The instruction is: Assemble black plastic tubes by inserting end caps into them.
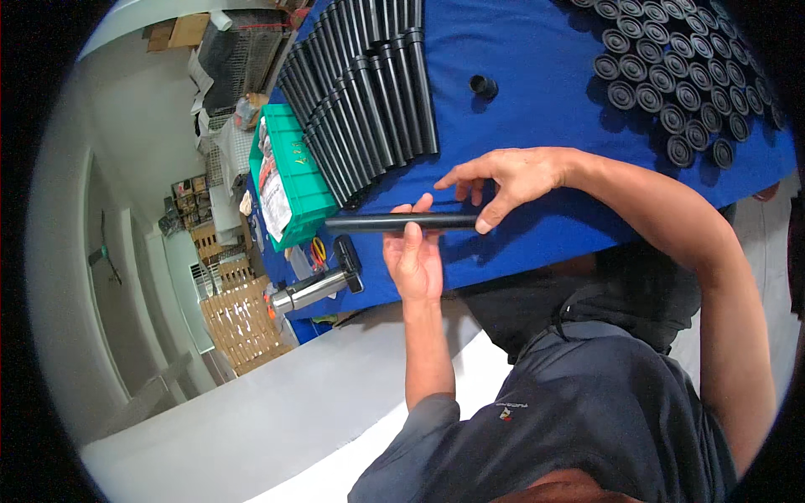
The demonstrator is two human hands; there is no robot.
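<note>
A straight black tube [360, 223] lies level above the near part of the blue-covered table. My left hand [414, 260] is closed around its middle from below, thumb on the near side. At the tube's right end is my right hand [513, 189], its thumb against or just over the end and its fingers spread apart. Beyond my hands, a short black ring-shaped piece [483, 86] sits alone on the blue cloth [520, 117]. Many similar black tubes [369, 109] lie side by side in rows at the far left.
Several round black caps with concentric rings [671, 75] are grouped at the far right. A green crate [303, 180] with cloth or papers inside stands left. Nearer are a silver cylinder with a black T-shaped end [323, 285] and yellow-handled scissors [318, 251].
</note>
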